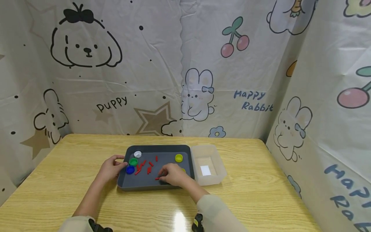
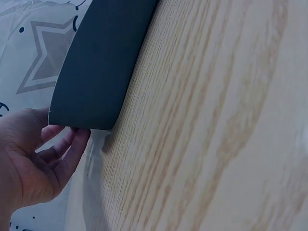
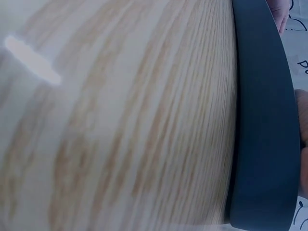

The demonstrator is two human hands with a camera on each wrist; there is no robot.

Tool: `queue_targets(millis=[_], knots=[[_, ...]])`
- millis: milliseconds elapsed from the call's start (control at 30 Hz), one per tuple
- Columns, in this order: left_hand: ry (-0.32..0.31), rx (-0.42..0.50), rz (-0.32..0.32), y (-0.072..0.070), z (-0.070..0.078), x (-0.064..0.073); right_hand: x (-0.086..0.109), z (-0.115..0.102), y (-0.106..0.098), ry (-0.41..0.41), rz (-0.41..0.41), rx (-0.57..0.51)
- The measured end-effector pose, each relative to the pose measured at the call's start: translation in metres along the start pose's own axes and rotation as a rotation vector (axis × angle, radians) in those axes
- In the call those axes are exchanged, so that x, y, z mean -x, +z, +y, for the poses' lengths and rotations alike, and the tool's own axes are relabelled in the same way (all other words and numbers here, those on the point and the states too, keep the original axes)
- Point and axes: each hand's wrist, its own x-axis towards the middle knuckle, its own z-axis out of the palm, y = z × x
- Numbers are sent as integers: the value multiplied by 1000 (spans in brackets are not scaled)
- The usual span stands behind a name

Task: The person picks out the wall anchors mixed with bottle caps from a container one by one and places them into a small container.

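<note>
A dark grey tray [image 1: 171, 149] lies on the table with small red sticks [image 1: 149, 169] scattered in it. At its left rim my left hand [image 1: 108, 169] holds the edge, thumb at the top; the left wrist view shows the fingers [image 2: 72, 156] against the tray's end wall. Over the tray's front part, my right hand [image 1: 174, 175] has curled fingers, and one red stick [image 1: 157, 178] shows at the fingertips, pinched there. The right wrist view has only part of that hand [image 3: 303, 144] behind the tray wall; its fingertips are hidden.
Inside the tray, white [image 1: 137, 154], green [image 1: 133, 161] and blue [image 1: 130, 169] caps line the left side. A yellow cap [image 1: 178, 158] lies right, another partly behind my right hand. A translucent bin [image 1: 220, 167] containing a white square [image 1: 205, 170] adjoins the tray's right side.
</note>
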Motion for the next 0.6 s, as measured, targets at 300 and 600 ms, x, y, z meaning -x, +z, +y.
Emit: queue_targets(millis=[300,600], knots=[[0,-16,6,2,-1,0,-3,5,2,1,2,39],[1,-25,2,1,0,1,-3,5,2,-8,1,51]])
